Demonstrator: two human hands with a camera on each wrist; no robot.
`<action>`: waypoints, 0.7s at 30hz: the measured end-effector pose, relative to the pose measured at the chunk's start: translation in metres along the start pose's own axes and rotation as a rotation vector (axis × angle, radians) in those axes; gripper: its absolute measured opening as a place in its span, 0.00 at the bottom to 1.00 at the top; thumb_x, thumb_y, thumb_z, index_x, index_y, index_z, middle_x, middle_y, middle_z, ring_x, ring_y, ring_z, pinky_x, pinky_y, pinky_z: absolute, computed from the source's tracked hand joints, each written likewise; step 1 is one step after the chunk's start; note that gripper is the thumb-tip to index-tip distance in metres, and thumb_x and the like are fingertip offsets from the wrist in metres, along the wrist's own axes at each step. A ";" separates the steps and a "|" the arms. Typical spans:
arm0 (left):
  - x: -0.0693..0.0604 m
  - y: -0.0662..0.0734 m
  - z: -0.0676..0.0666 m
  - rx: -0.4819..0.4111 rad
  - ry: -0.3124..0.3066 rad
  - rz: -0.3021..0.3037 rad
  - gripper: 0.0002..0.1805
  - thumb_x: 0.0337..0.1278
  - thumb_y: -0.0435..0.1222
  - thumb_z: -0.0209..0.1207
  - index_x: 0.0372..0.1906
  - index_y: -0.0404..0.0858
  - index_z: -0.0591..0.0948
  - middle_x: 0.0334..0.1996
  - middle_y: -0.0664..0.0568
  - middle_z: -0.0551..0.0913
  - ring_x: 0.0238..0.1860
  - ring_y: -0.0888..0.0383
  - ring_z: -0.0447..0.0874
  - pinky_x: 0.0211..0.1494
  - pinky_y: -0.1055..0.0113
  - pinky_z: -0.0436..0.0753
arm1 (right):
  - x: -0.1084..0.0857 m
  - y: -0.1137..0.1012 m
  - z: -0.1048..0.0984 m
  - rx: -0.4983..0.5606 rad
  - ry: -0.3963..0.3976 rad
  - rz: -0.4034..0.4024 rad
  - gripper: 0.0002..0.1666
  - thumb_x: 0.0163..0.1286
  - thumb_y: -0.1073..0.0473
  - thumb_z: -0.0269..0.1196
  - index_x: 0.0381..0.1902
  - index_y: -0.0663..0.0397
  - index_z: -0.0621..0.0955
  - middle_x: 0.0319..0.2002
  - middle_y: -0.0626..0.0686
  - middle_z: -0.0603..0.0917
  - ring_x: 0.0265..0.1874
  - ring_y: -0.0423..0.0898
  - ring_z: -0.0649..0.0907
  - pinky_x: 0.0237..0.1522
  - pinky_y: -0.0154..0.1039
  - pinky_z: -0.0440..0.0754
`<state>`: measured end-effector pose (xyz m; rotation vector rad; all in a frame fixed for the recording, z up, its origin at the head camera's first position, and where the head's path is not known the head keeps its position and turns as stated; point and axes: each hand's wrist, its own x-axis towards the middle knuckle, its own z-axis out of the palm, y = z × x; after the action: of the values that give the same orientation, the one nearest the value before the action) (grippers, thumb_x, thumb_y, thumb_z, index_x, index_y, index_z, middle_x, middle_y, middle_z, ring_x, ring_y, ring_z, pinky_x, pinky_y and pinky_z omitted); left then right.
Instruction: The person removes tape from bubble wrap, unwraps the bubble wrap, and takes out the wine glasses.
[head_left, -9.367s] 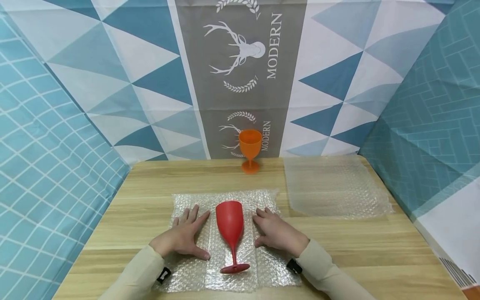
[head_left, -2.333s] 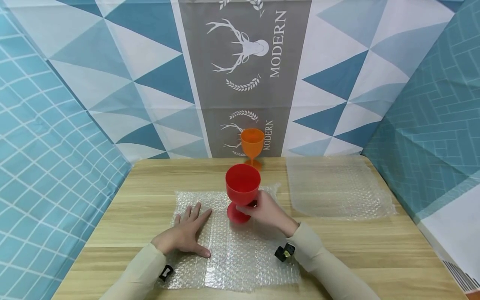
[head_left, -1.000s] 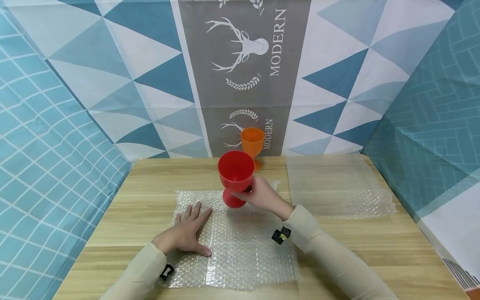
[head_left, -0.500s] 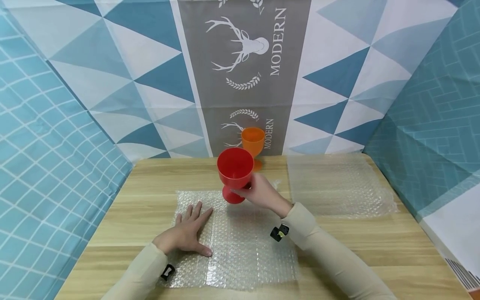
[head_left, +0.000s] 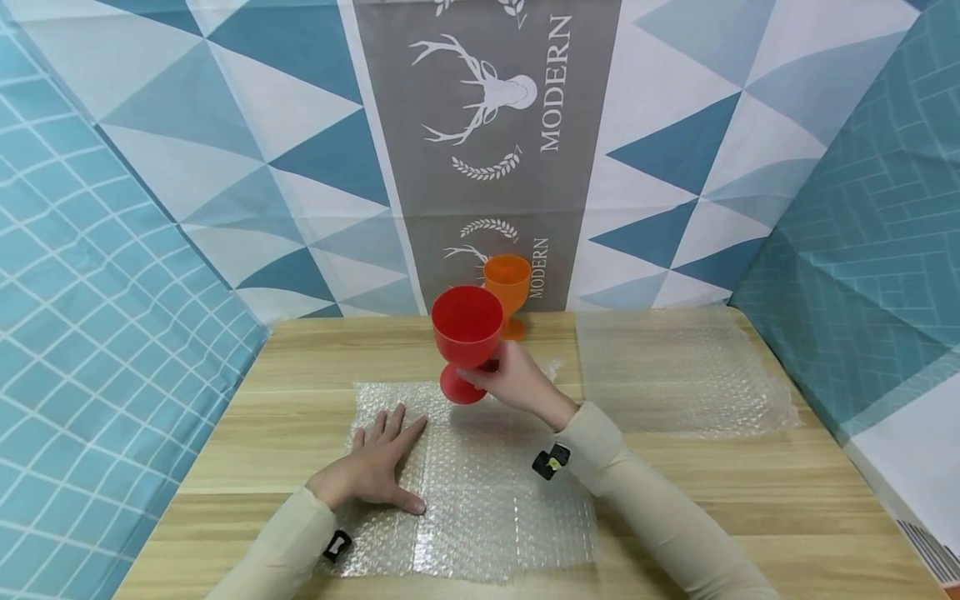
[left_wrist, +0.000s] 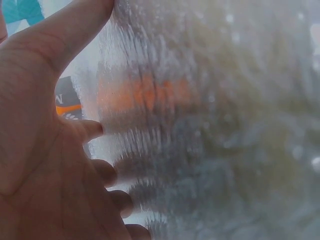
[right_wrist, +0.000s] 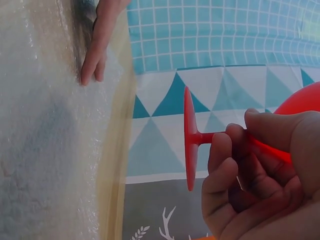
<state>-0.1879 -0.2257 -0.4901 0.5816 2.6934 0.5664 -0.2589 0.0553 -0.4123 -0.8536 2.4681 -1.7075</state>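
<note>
A red plastic goblet [head_left: 467, 327] hangs upright above the far part of a bubble wrap sheet [head_left: 480, 500]. My right hand [head_left: 517, 379] grips it by the stem, below the bowl. In the right wrist view the round foot [right_wrist: 190, 140] of the goblet is apart from the wrap, and curled fingers [right_wrist: 220, 185] circle the stem. My left hand [head_left: 371, 467] lies on the left part of the sheet with its fingers spread. Close up in the left wrist view, its thumb [left_wrist: 75, 30] reaches along the wrap.
Behind the red goblet, an orange goblet [head_left: 507, 283] stands at the back edge of the wooden table [head_left: 315, 354], partly hidden. A second bubble wrap sheet [head_left: 682, 371] lies flat at the back right. Patterned cloth walls [head_left: 480, 167] enclose the back and sides.
Earlier the red goblet lay on the wrap between both hands. My right hand has picked it up by the stem, turned it upright and moved it farther back. My left hand stays put.
</note>
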 end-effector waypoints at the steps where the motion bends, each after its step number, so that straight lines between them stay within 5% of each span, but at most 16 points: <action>1: 0.000 -0.002 0.001 -0.016 0.010 0.016 0.76 0.26 0.72 0.75 0.84 0.49 0.51 0.81 0.28 0.37 0.77 0.19 0.31 0.67 0.16 0.34 | 0.000 0.001 0.001 -0.004 0.001 0.000 0.25 0.67 0.61 0.72 0.61 0.49 0.80 0.53 0.50 0.87 0.50 0.49 0.84 0.52 0.44 0.87; 12: 0.000 -0.003 0.001 -0.047 0.016 0.022 0.76 0.24 0.74 0.74 0.84 0.50 0.52 0.81 0.27 0.37 0.77 0.19 0.31 0.66 0.15 0.35 | 0.007 0.006 0.004 -0.055 0.006 0.062 0.17 0.66 0.60 0.73 0.53 0.49 0.86 0.45 0.48 0.90 0.46 0.48 0.86 0.52 0.44 0.87; 21: 0.000 0.002 0.000 -0.008 -0.006 -0.021 0.77 0.23 0.72 0.75 0.84 0.47 0.52 0.82 0.29 0.38 0.79 0.21 0.32 0.69 0.16 0.36 | 0.009 0.010 0.004 -0.042 0.012 0.101 0.23 0.65 0.59 0.74 0.57 0.47 0.82 0.49 0.47 0.88 0.49 0.48 0.85 0.54 0.46 0.87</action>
<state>-0.1872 -0.2241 -0.4888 0.5516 2.6873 0.5681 -0.2695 0.0501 -0.4202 -0.7100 2.5165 -1.6393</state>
